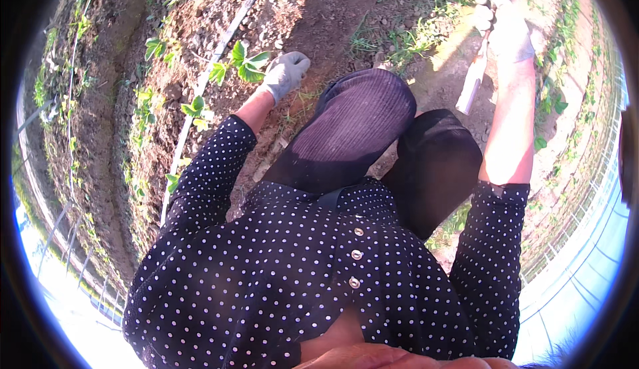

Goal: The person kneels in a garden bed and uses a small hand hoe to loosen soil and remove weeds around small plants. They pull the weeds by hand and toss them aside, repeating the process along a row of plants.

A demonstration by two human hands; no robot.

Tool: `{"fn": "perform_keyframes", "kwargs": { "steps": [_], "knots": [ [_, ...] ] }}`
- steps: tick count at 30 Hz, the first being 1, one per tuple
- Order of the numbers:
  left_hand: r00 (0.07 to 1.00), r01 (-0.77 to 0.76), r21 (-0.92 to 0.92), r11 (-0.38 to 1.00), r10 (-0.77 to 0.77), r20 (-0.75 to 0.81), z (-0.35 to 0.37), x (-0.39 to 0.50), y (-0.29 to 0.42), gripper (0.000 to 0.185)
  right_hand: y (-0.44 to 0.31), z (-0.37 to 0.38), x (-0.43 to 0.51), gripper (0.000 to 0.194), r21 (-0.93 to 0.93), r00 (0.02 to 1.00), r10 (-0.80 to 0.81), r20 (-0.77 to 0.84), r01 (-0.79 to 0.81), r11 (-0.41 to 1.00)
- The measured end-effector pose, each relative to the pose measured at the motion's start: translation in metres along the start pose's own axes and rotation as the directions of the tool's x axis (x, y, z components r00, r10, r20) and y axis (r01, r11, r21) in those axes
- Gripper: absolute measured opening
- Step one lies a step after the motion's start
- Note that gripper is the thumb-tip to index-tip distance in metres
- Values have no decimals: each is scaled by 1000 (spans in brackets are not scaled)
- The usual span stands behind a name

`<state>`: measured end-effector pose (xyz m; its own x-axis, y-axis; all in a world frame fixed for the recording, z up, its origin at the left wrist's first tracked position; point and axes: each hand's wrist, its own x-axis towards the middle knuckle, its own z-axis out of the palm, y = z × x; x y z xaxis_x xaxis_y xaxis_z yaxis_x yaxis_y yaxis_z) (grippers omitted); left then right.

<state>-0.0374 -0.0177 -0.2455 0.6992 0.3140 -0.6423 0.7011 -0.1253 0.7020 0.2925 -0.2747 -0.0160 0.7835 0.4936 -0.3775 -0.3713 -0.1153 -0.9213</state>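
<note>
My left hand [286, 73], in a pale work glove, is curled just above the soil beside a young leafy plant [248, 63] and near my raised knee. I cannot tell whether its fingers hold anything. My right hand [510, 34], also gloved and washed out by bright sun, is closed around a hand tool. The tool's light-coloured handle [472, 85] points down towards my knees; its far end is lost in glare near the top edge.
A pale drip line [202, 80] runs along the planted bed on the left, with small plants beside it. Grass tufts [407, 42] grow ahead. More planted rows [574, 99] lie at the right, near the greenhouse's curved frame and plastic cover [584, 249].
</note>
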Motion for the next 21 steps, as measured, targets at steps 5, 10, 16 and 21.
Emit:
{"fn": "perform_keyframes", "kwargs": {
  "steps": [5,10,16,21],
  "knots": [
    [978,208,-152,966,-208,14,-8,17,9,29,63,-28,-40,20,-193,956,275,-101,-290,937],
    [979,203,-236,950,-203,25,-10,23,-6,32,136,-52,-44,49,-225,878,406,-253,-461,858],
    [995,100,-403,910,-79,68,-14,26,-2,19,139,-48,-59,55,61,954,246,-172,-239,969],
    [997,23,-435,900,9,71,-17,24,3,19,152,-46,-165,58,-145,855,111,-507,-212,966]
  ]
}}
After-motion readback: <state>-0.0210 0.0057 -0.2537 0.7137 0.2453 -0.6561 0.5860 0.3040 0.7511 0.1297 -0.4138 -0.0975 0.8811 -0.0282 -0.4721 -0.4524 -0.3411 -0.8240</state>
